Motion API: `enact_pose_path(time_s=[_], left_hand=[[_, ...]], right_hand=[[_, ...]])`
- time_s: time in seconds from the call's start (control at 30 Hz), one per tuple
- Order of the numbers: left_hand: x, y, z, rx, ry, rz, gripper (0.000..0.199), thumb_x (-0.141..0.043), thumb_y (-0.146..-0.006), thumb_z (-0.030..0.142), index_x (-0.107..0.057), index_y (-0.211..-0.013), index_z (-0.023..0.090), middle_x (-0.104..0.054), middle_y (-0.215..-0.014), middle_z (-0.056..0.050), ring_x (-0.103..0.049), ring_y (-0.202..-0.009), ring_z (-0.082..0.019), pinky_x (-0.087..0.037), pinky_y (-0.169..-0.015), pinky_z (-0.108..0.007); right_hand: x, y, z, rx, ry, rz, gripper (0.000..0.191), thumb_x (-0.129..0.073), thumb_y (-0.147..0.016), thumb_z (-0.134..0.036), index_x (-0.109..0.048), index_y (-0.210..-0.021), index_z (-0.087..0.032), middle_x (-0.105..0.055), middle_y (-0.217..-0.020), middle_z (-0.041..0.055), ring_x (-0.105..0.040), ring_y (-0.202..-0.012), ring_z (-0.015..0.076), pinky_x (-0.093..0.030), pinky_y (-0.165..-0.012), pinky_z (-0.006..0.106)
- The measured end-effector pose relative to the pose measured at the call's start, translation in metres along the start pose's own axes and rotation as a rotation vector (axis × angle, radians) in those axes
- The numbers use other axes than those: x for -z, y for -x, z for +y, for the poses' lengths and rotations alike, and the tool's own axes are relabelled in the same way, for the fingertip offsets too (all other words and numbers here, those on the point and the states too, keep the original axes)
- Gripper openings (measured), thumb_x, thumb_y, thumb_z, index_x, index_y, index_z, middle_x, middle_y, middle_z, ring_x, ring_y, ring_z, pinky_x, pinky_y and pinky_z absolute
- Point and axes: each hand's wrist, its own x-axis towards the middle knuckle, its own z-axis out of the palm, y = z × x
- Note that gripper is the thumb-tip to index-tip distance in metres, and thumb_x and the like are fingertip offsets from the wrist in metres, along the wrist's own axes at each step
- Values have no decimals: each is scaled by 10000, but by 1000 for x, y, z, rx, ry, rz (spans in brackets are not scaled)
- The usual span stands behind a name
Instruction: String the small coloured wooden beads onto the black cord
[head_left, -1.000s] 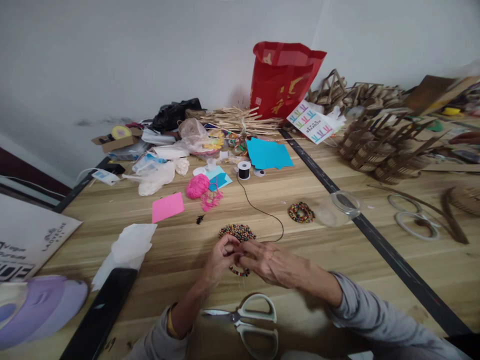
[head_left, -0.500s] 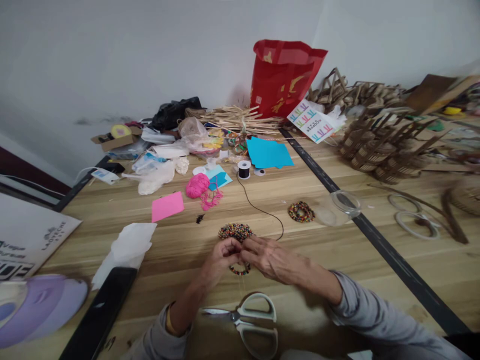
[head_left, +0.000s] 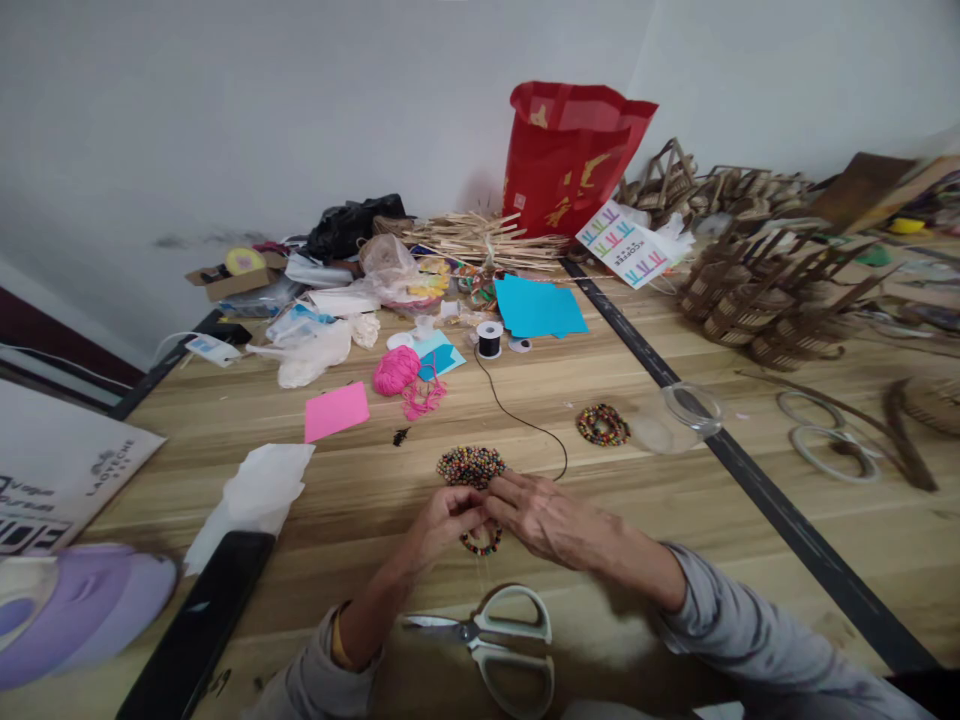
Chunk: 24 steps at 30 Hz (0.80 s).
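Note:
My left hand [head_left: 444,520] and my right hand [head_left: 541,515] meet at the low centre, both with fingers pinched on a small beaded loop [head_left: 482,545] whose lower part hangs beneath them. A thin pale thread trails down from the loop. Just beyond my fingertips lies a pile of multicoloured beads [head_left: 470,466]. White-handled scissors [head_left: 480,632] rest on the table nearer to me, blades pointing left. A coiled bead strand [head_left: 602,425] sits to the right, beyond my right hand.
A black cord runs from a spool [head_left: 489,340]. Pink yarn [head_left: 396,371], a pink card [head_left: 337,411], a phone [head_left: 199,625] and white paper lie left. A clear lid [head_left: 679,418] and woven baskets [head_left: 750,300] stand right, a red bag [head_left: 574,160] behind.
Both hands stay almost in place around the loop, with the left fingers slightly shifted. The whole view has moved very slightly.

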Motion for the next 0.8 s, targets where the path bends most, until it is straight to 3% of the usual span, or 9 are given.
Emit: enact_pose_path(time_s=[0.17,0.37,0.53,0.8], left_hand=[[0,-1,-4,-40,3,0,340,-741,-636,423,-623,-695,110,-592,-622,-8,-509,-569,-111,-395,-546,-211],[-3,1,0,-68,61,26,315,-767,-611,375,-613,-687,111,-581,-641,0,-502,-615,-111,-383,-588,-212],[-4,1,-5,-36,135,14,306,-737,-658,375,-582,-717,118,-585,-636,3,-518,-585,-102,-406,-569,-210],[-4,4,-1,15,165,-38,265,-717,-691,340,-591,-734,111,-630,-646,-27,-551,-539,-98,-442,-546,-213]], right_hand=[[5,-1,-1,-2,-6,-41,230,-393,-921,-113,-506,-1117,-155,-573,-1018,83,-523,-917,199,-459,-793,320],[3,-1,-2,-39,-48,2,245,-387,-929,-120,-502,-1145,-134,-575,-983,95,-532,-894,198,-455,-771,312],[4,-1,-1,-85,-97,-9,264,-332,-959,-158,-519,-1144,-132,-581,-937,99,-537,-861,196,-453,-720,301],[12,-4,6,-147,-341,14,190,-379,-951,-172,-555,-1024,-161,-590,-882,63,-557,-800,154,-436,-691,249]])
